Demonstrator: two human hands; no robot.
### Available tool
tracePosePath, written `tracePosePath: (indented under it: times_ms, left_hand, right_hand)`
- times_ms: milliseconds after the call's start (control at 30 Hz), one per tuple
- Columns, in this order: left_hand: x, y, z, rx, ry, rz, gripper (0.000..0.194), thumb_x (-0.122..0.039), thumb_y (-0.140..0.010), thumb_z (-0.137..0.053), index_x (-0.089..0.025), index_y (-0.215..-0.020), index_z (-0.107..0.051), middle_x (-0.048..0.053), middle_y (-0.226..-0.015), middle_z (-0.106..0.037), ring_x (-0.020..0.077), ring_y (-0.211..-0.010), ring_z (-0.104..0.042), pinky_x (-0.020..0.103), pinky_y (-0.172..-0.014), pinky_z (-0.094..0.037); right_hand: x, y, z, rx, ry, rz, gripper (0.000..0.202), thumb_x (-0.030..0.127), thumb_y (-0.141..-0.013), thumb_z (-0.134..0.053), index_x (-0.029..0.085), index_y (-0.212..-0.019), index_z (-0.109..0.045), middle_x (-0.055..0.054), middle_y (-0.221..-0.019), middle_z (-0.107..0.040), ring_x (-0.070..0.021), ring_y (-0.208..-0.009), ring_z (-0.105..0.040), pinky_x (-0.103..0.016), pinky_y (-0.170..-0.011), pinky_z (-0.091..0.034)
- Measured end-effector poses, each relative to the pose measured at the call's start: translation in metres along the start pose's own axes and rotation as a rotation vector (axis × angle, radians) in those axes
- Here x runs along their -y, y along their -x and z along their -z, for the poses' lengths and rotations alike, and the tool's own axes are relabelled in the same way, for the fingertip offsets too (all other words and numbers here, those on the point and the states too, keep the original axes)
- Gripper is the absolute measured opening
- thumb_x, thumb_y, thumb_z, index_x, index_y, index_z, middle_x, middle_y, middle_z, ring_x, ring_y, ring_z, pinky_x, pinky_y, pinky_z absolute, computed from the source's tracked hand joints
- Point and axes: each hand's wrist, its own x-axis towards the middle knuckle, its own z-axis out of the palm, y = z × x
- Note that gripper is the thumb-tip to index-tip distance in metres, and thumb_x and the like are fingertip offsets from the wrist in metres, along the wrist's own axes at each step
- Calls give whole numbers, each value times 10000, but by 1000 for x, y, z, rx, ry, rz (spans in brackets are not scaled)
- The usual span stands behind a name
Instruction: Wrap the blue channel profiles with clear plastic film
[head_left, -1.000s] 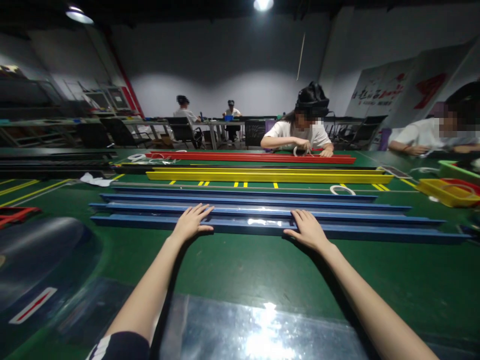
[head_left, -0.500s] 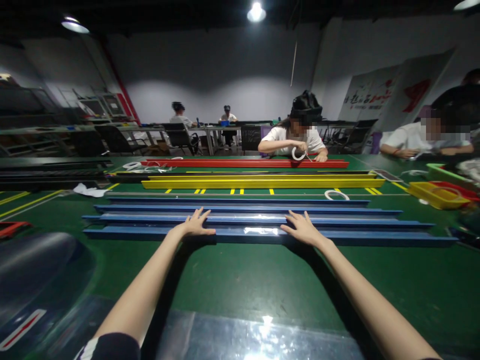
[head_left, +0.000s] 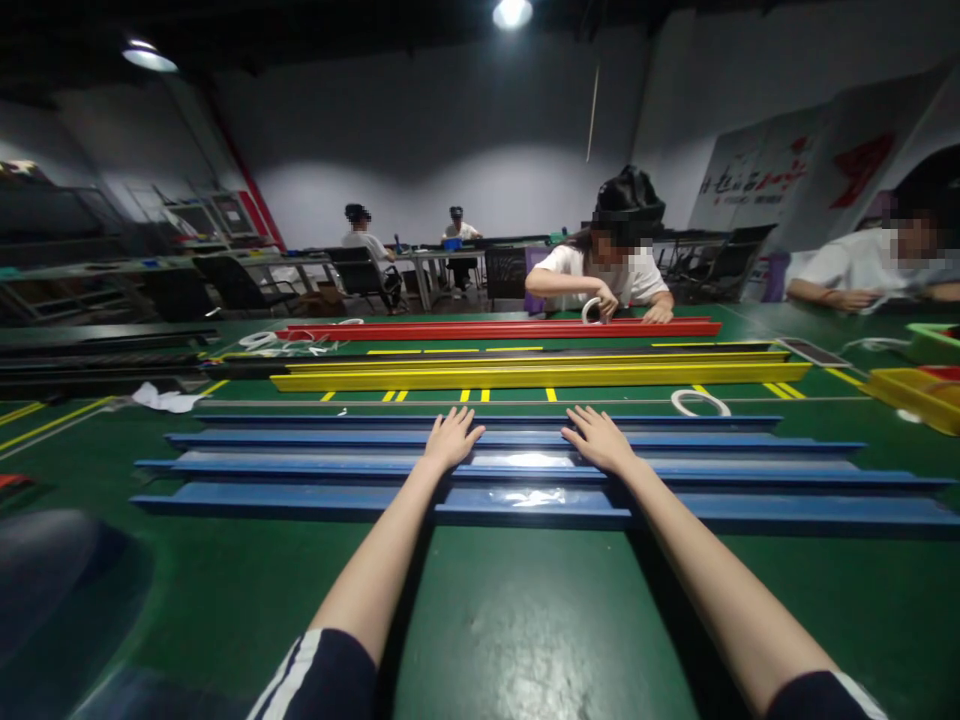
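Several long blue channel profiles (head_left: 300, 497) lie side by side across the green table in front of me. My left hand (head_left: 452, 438) is open with its fingers spread, resting on or just above the farther blue profiles, left of the middle. To its right, my right hand (head_left: 600, 438) is open in the same way over those profiles. Both palms face down and neither hand grips anything. My forearms pass over the nearer profiles and hide parts of them. Whether the fingertips press on the far profile's edge, I cannot tell.
Beyond lie yellow profiles (head_left: 525, 379) and a red profile (head_left: 450, 330). A white ring of tape (head_left: 700, 403) sits at the right, near a yellow tray (head_left: 911, 395). Across the table, a co-worker (head_left: 600, 270) handles another white ring. White crumpled paper (head_left: 166, 398) is at left.
Both my hands have moved forward from the nearer blue profiles to the farther ones, and my left hand also shifted right. The view has moved closer; the clear sheet at the bottom middle has left it.
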Motion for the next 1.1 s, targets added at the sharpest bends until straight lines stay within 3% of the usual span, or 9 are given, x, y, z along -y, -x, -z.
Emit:
tracePosePath:
  times_ms: [133,433,600,700,800,967,1100]
  left_hand:
    - [6,-12,1,45,27,-32,703,-637,-851,-181,-198,-1372,-354,57,-1439,-336,234,-1365,-201,453,-1098,-141]
    - [13,-15,3,43,50,-108,793,-715,-795,-219,-192,-1380,-337,71,-1452,-299,225,-1361,-215,433,-1100,-149]
    - [10,-20,11,70,-9,-96,848,-756,-743,-293,-189,-1369,-362,107,-1428,-346,259,-1335,-278,416,-1073,-204]
    - [10,-20,10,18,-32,-117,887,-785,-696,-342,-190,-1351,-395,126,-1349,-466,287,-1249,-409,400,-1023,-282]
    - [10,-21,8,-51,-47,-103,879,-807,-688,-312,-188,-1287,-486,125,-1221,-571,294,-1137,-505,379,-935,-370]
    - [10,-19,6,-107,-80,-104,848,-817,-680,-309,-199,-1200,-567,109,-1150,-595,283,-1075,-530,355,-860,-414]
    - [8,-15,8,-227,-111,-164,804,-801,-677,-364,-200,-1165,-583,107,-1090,-611,267,-1037,-532,346,-863,-402]
  right_hand:
    - [-2,-9,5,81,-29,39,771,658,-833,-269,124,-1383,-349,-131,-1428,-346,-251,-1334,-273,-433,-1097,-163]
    - [-7,-17,10,115,-25,142,858,729,-788,-251,136,-1407,-299,-128,-1445,-304,-253,-1338,-265,-446,-1097,-169]
    - [-4,-21,16,101,33,137,826,731,-794,-240,130,-1325,-435,-142,-1344,-468,-272,-1226,-436,-394,-1002,-331]
    - [-1,-22,21,79,92,116,759,732,-797,-222,161,-1162,-563,-142,-1154,-610,-266,-1060,-560,-354,-844,-429]
    - [1,-23,24,65,147,113,723,732,-798,-218,164,-1033,-599,-139,-1032,-646,-261,-968,-593,-334,-769,-438]
    - [3,-22,23,26,197,136,674,703,-816,-246,151,-990,-591,-142,-1007,-640,-261,-935,-590,-338,-770,-422]
    - [4,-18,29,-76,281,192,685,699,-816,-255,128,-1011,-578,-154,-1000,-629,-269,-943,-568,-352,-809,-395]
